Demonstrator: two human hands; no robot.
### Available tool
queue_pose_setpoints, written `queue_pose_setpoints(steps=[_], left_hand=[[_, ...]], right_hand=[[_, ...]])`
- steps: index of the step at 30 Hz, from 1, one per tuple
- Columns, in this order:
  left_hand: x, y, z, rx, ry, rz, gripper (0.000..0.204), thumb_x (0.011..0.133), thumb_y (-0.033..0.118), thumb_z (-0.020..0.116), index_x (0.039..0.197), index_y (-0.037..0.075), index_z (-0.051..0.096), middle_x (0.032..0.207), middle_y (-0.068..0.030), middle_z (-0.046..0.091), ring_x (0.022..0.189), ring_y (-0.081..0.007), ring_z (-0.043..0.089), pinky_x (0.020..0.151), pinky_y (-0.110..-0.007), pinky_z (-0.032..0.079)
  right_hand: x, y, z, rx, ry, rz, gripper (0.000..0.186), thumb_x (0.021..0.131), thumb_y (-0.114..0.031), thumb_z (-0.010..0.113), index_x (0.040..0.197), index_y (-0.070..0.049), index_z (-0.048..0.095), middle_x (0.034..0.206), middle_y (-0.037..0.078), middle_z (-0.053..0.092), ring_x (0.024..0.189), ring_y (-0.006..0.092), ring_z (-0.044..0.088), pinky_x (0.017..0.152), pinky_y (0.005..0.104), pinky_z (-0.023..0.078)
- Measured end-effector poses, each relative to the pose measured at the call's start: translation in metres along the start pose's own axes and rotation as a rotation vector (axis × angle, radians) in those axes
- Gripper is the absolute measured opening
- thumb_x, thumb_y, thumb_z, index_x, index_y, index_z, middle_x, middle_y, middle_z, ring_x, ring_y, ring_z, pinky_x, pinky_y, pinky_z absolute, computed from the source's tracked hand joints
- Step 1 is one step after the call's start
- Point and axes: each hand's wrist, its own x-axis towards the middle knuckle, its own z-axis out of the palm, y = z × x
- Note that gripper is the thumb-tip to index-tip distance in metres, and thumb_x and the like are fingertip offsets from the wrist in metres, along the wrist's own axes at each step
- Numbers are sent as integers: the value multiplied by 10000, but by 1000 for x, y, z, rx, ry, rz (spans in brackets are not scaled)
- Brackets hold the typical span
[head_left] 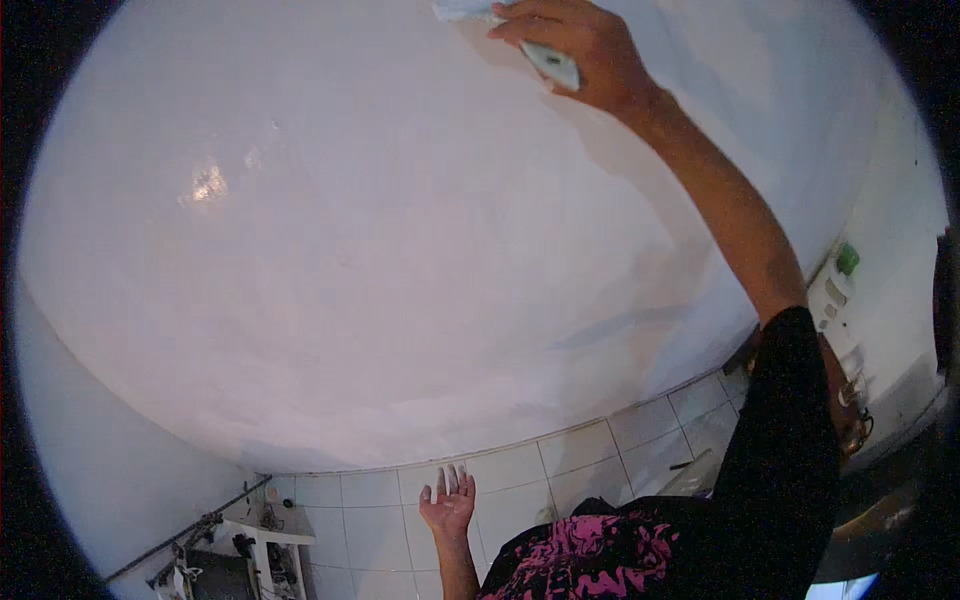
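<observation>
High on the white wall [380, 240], my right hand [590, 50] is closed around a paintbrush [552, 66] with a pale handle and a dark hole near its end. The brush's whitish head lies against the wall at the upper edge of the view, partly cut off. Low in the middle, my left hand [448, 510] holds nothing. Its palm faces up and its fingers are spread, with whitish marks on the fingertips. It hangs in front of the floor tiles, apart from the wall.
White floor tiles [372, 525] meet the wall's lower edge. At the lower left stands a white shelf unit [275, 537] with dark items, beside a thin dark rod [190, 532]. A pale rack with a green item [848, 259] is on the right.
</observation>
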Motion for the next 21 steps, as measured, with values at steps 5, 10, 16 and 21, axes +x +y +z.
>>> queue_pose_setpoints(steps=[5, 10, 16, 21], left_hand=[[5, 0, 1, 2, -5, -37, 536, 897, 392, 385, 1340, 90, 393, 1389, -98, 397, 1287, -293, 367, 1039, -490, 296], [1, 8, -6, -29, -6, 11, 550, 899, 403, 371, 1353, 91, 377, 1409, -99, 368, 1301, -284, 350, 1040, -493, 294], [-2, 22, -7, -15, -57, 10, 555, 901, 408, 363, 1358, 93, 370, 1414, -101, 358, 1305, -281, 343, 1036, -493, 304], [-3, 18, 1, 19, -57, 8, 545, 905, 406, 361, 1346, 86, 384, 1394, -107, 382, 1295, -279, 357, 1031, -493, 312]], right_hand=[[-118, -86, 80, -168, -144, 265, 260, 769, -88, 614, 1016, -126, 684, 1198, 94, 597, 1141, 248, 551, 896, 367, 503], [-246, -217, 103, 27, -328, 245, 282, 792, -177, 596, 1068, -140, 639, 1286, 103, 527, 1165, 292, 526, 799, 388, 530], [-283, -266, 111, 450, -597, 413, 328, 717, -131, 628, 1044, -134, 644, 1177, 85, 591, 1030, 275, 596, 734, 412, 533], [-226, -192, 111, 576, -583, 291, 403, 585, -9, 625, 970, -123, 656, 867, 42, 663, 746, 210, 626, 593, 349, 513]])
